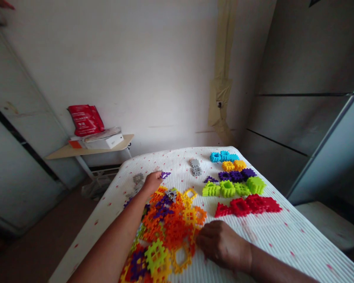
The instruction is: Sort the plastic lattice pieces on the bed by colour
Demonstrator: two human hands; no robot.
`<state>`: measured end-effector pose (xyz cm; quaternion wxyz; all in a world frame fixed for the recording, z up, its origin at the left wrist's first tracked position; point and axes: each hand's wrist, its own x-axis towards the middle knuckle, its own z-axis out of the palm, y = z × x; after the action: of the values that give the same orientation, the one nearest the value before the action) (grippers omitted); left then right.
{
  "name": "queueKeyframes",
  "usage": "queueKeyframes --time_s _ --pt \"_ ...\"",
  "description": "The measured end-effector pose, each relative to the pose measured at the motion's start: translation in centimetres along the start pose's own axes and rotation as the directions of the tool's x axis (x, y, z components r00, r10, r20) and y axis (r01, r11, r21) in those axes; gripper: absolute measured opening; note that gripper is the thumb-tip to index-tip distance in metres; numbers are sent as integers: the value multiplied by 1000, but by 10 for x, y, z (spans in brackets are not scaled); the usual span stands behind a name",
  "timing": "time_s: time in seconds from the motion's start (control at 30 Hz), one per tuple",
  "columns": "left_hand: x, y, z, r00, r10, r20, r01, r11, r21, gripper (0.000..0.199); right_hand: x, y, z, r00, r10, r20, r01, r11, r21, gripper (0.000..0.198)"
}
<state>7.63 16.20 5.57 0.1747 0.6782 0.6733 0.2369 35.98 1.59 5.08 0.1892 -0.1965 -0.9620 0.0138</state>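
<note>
My left hand reaches over the far side of a mixed pile of plastic interlocking pieces. Its fingers pinch a purple triangular interlocking piece. At the pile's right edge, my right hand is closed, knuckles up; its fingertips are hidden, so whatever they grip cannot be made out. The pile holds orange, yellow, purple, green and grey pieces. A green square piece lies on its near part, with a yellow frame piece beside it.
Right of the pile stand rows of stacked pieces: red, green, purple, yellow and blue. Grey pieces lie near the middle back. Beyond the white spotted cover, a small side table holds a red bag.
</note>
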Motion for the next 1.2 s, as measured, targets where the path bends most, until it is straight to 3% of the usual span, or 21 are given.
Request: queueKeyframes --time_s 0.2,0.37,0.53,0.63,0.77,0.87,0.97,1.03,1.2 --pt "-50 19 -13 999 38 38 -21 930 -367 63 48 37 -13 975 151 -165 -136 986 97 17" --pt "-83 41 -14 988 36 148 74 734 -675 84 89 45 -17 972 190 -142 -169 975 146 28" --pt "-101 55 -8 986 -1 164 121 681 -723 86 102 33 -17 979 205 21 -205 979 -9 20" --pt "-109 60 -3 988 -5 156 117 684 -720 84 98 27 -18 979 193 57 -190 980 -61 20" --pt "-115 58 0 992 -35 119 110 699 -706 79 91 44 -38 975 203 92 -191 974 -124 24" --pt "-123 49 -3 996 -90 12 73 711 -699 74 87 84 -65 921 382 78 -349 898 -267 30" --pt "-135 36 -9 981 -170 -94 59 724 -688 67 81 131 -86 803 577 152 -470 768 -435 33" --pt "-144 29 -15 967 -209 -144 62 743 -666 62 76 156 -88 758 615 218 -472 748 -467 37" --pt "-158 14 -23 935 -258 -243 66 800 -597 54 68 184 -62 728 603 326 -444 777 -446 38"
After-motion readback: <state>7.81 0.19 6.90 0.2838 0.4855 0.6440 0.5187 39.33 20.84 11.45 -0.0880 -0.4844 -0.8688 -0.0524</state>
